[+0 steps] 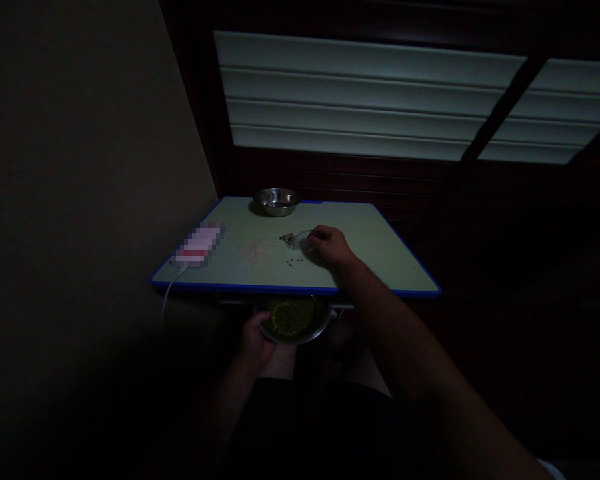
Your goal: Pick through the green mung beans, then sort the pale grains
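My left hand grips the rim of a metal bowl below the front edge of the table. Small green beans, which look like mung beans, cover the inside of this bowl. Over the tabletop, my right hand has its fingers closed on a clear, thin, round-edged piece; its exact kind is hard to make out in the dim light. Just left of that piece lies a small pile of dark and pale grains. A few dark bits are scattered nearer the front edge.
The pale folding table has a blue rim. At its back stands a shiny metal bowl. Pale grains are spread left of the pile. A blurred-out phone-like thing with a white cable lies at the left.
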### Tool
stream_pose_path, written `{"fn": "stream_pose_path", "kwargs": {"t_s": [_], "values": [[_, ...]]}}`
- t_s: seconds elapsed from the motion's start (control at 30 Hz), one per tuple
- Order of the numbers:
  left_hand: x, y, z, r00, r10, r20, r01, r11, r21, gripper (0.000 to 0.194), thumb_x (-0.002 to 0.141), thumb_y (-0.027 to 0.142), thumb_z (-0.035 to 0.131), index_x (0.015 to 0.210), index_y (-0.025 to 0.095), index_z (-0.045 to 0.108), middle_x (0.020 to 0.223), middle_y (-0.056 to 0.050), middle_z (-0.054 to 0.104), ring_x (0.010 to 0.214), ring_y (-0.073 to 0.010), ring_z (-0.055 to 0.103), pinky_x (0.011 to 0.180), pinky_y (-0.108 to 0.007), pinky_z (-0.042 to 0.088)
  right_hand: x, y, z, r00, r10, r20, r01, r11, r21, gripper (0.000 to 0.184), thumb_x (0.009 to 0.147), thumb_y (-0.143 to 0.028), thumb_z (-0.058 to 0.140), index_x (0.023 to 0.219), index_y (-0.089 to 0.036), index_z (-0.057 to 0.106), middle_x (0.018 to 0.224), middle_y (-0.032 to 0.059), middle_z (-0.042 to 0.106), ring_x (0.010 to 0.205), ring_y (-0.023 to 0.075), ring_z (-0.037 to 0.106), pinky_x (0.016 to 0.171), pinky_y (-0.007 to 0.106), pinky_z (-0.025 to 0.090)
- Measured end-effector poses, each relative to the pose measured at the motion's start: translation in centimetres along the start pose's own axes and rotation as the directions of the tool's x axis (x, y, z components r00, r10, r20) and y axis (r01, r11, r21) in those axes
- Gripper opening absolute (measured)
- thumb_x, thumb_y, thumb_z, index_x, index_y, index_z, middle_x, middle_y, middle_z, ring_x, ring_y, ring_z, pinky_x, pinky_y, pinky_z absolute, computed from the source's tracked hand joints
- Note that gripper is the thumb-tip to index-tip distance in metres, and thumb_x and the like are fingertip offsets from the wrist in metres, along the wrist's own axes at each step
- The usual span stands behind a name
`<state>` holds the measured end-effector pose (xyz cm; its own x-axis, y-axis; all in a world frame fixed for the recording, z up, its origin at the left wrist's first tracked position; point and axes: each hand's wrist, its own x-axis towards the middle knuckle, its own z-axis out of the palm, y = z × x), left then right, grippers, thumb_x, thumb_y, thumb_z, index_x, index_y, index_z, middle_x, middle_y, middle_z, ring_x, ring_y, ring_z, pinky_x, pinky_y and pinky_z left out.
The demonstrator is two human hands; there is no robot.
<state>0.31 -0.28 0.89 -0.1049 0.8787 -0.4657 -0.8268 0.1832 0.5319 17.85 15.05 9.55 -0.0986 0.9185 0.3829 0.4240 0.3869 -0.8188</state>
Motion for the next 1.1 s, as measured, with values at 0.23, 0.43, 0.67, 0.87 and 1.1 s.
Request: {"fn": "stream_pose_path", "kwargs": {"t_s": [0.23, 0.43, 0.67, 0.87, 1.1], "values": [[0.15, -0.11, -0.25, 1.0, 0.0, 0.005, 0.0, 1.0, -0.015, 0.041, 0.063, 0.01, 0.057, 0.101, 0.013, 0.071, 0.078, -0.008, 0.075, 0.08, -0.0265, 0.071, 0.085, -0.043, 0.055, 0.01, 0.23, -0.07, 1.0, 0.014, -0.005, -0.014, 1.0, 0.005, 0.011, 0.068, -0.028, 0.059, 0.07, -0.018, 0.063, 0.065, -0.0008, 0.062, 0.064, 0.0138, 0.054, 0.064, 0.027, 0.041], [0.11, -0.02, -0.31, 0.999, -0.025, 0.044, 0.026, 0.999, -0.027, 0.041, 0.063, 0.01, 0.056, 0.102, 0.011, 0.072, 0.079, -0.01, 0.075, 0.085, -0.0294, 0.071, 0.084, -0.045, 0.055, 0.0, 0.2, -0.07, 1.0, -0.003, 0.015, 0.003, 1.0, 0.01, 0.011, 0.069, -0.028, 0.059, 0.069, -0.018, 0.063, 0.066, -0.0002, 0.063, 0.064, 0.0139, 0.055, 0.064, 0.027, 0.042], [0.15, -0.06, -0.34, 0.999, -0.009, 0.039, 0.01, 1.0, -0.014, 0.039, 0.064, 0.01, 0.057, 0.1, 0.011, 0.072, 0.079, -0.009, 0.075, 0.083, -0.0275, 0.071, 0.085, -0.043, 0.055, -0.06, 0.12, 0.0, 0.999, -0.012, 0.034, 0.011, 0.999, 0.033, 0.013, 0.068, -0.03, 0.058, 0.069, -0.018, 0.063, 0.065, 0.0005, 0.062, 0.063, 0.0141, 0.054, 0.064, 0.028, 0.042], [0.19, -0.06, -0.36, 0.999, -0.019, 0.039, 0.02, 1.0, -0.017, 0.037, 0.064, 0.011, 0.057, 0.098, 0.012, 0.072, 0.08, -0.009, 0.075, 0.082, -0.0266, 0.071, 0.085, -0.043, 0.055, 0.0, 0.34, 0.02, 0.998, -0.008, 0.061, 0.006, 0.999, 0.038, 0.012, 0.068, -0.029, 0.06, 0.069, -0.018, 0.063, 0.066, 0.0009, 0.063, 0.064, 0.0138, 0.053, 0.064, 0.028, 0.042], [0.19, -0.08, -0.39, 0.999, -0.031, 0.037, 0.032, 0.999, -0.039, 0.038, 0.064, 0.01, 0.057, 0.099, 0.009, 0.072, 0.077, -0.011, 0.075, 0.081, -0.0288, 0.07, 0.082, -0.045, 0.055, -0.15, -0.03, -0.04, 0.993, 0.04, 0.111, -0.05, 0.995, 0.088, 0.009, 0.065, -0.027, 0.063, 0.066, -0.018, 0.063, 0.064, 0.0004, 0.062, 0.061, 0.0128, 0.052, 0.061, 0.027, 0.041]]}}
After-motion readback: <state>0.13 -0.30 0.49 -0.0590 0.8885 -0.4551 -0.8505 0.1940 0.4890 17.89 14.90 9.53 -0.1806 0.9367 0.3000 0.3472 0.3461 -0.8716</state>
